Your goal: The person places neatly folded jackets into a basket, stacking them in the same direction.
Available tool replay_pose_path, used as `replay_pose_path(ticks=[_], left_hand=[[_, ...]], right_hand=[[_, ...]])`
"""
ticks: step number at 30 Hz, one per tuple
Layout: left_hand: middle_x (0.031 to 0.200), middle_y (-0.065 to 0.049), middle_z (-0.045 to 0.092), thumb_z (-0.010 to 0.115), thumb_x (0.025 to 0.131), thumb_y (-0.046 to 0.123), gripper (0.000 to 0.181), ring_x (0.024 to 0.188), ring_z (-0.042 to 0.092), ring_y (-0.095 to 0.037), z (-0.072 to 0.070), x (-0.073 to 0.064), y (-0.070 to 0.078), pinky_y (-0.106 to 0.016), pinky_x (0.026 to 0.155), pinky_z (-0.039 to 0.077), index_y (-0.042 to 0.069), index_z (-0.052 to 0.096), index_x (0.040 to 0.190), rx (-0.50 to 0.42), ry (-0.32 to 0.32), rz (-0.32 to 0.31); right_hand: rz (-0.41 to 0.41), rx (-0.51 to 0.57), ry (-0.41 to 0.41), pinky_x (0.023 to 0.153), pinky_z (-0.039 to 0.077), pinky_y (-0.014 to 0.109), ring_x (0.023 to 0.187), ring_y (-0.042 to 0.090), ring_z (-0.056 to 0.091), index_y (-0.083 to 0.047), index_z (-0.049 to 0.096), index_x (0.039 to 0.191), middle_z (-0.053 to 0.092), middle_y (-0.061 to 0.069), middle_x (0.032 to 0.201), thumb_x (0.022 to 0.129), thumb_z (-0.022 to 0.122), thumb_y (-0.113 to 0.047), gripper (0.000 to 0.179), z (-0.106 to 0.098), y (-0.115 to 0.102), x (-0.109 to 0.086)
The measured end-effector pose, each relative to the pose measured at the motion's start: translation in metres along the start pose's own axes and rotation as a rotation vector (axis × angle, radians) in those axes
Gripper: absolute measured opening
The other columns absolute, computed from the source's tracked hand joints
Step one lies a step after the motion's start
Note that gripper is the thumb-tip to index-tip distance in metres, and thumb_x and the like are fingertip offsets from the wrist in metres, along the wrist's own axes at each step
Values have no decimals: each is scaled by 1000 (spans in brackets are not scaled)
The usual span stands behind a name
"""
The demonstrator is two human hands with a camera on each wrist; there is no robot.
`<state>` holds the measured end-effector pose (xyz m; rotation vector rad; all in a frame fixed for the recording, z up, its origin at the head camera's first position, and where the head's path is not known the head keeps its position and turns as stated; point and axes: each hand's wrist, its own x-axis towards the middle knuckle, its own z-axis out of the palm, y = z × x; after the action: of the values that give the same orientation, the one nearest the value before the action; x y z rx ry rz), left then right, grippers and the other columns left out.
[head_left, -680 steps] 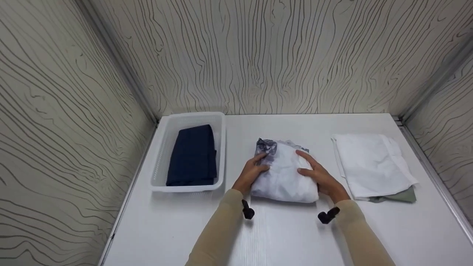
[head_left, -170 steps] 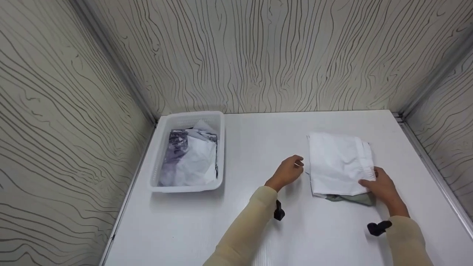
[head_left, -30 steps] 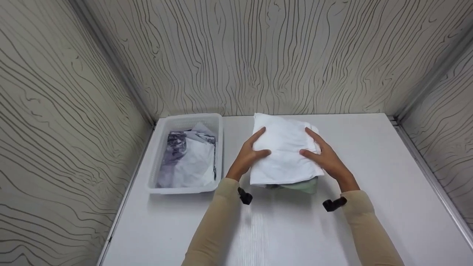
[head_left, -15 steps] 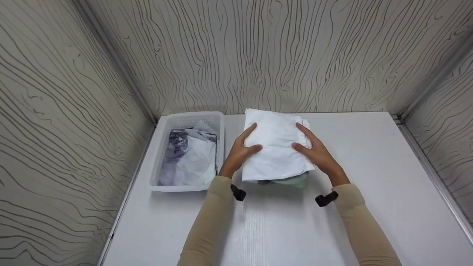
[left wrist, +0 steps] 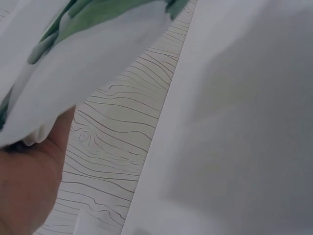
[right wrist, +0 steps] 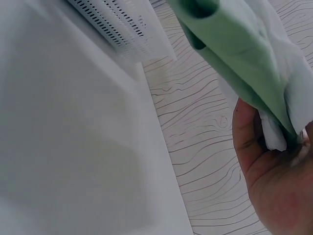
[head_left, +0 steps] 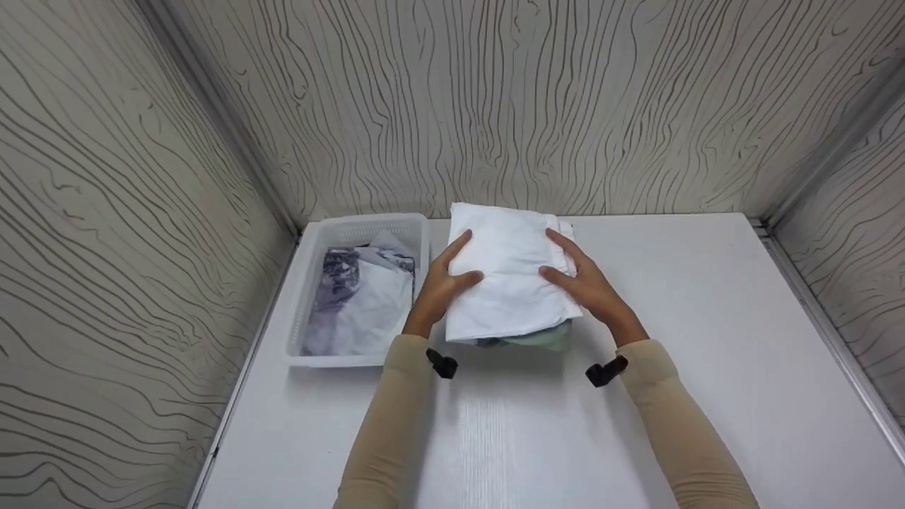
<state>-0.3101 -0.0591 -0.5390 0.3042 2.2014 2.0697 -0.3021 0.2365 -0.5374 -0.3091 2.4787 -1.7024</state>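
A folded white garment is held up over the table near its back edge, tilted toward me. Green cloth shows under its front edge, and in the right wrist view this green cloth sits folded against the white layer. My left hand grips the garment's left side and my right hand the right side, both thumbs on top. Their other fingers reach underneath, partly hidden. Just left of my left hand stands a white plastic basket, holding a folded purple-and-white item.
The white table casts back a broad shadow beneath the garment in both wrist views. Wood-grain patterned panels rise behind and at both sides. The basket stands near the left panel.
Over the last second both hands have carried the folded white garment left, nearer the basket. Earlier the purple-and-white item went into the basket over dark blue cloth, and the garment left the table's right side.
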Motion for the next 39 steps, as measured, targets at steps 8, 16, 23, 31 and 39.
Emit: replay_pose_path(ticks=[8, 16, 23, 31, 39], left_hand=[[177, 4, 29, 80, 90, 9, 85, 165, 22, -32, -14, -2, 2, -57, 131, 27, 32, 44, 164, -27, 23, -22], [177, 5, 28, 79, 91, 13, 83, 164, 23, -33, -29, -7, 3, -59, 129, 29, 36, 44, 163, -36, 41, -14], [176, 6, 29, 79, 92, 13, 82, 166, 19, -32, -41, -10, 4, -60, 130, 27, 38, 45, 162, -12, 73, -37], [177, 4, 27, 79, 93, 13, 82, 164, 22, -32, -54, -14, 2, -59, 128, 31, 37, 44, 163, -21, 83, -22], [177, 3, 27, 81, 93, 14, 83, 166, 19, -32, -69, -20, 3, -60, 129, 27, 33, 43, 164, -5, 110, -8]], right_hand=[[-6, 22, -19, 132, 13, 64, 167, 38, 8, -31, 27, 171, 13, 8, 181, 103, 72, -40, 82, 11, -8, 9], [-18, 9, -33, 133, 12, 62, 167, 37, 10, -30, 29, 170, 15, 6, 180, 102, 72, -42, 81, 22, -17, 20], [-23, 15, -50, 133, 15, 61, 167, 36, 12, -30, 31, 170, 15, 9, 180, 101, 73, -41, 81, 32, -24, 28], [-17, 1, -70, 132, 17, 62, 167, 37, 13, -31, 30, 170, 14, 9, 180, 101, 73, -43, 83, 45, -30, 35], [-17, 5, -83, 132, 18, 61, 167, 35, 14, -32, 30, 170, 16, 7, 180, 101, 73, -42, 81, 59, -34, 42]])
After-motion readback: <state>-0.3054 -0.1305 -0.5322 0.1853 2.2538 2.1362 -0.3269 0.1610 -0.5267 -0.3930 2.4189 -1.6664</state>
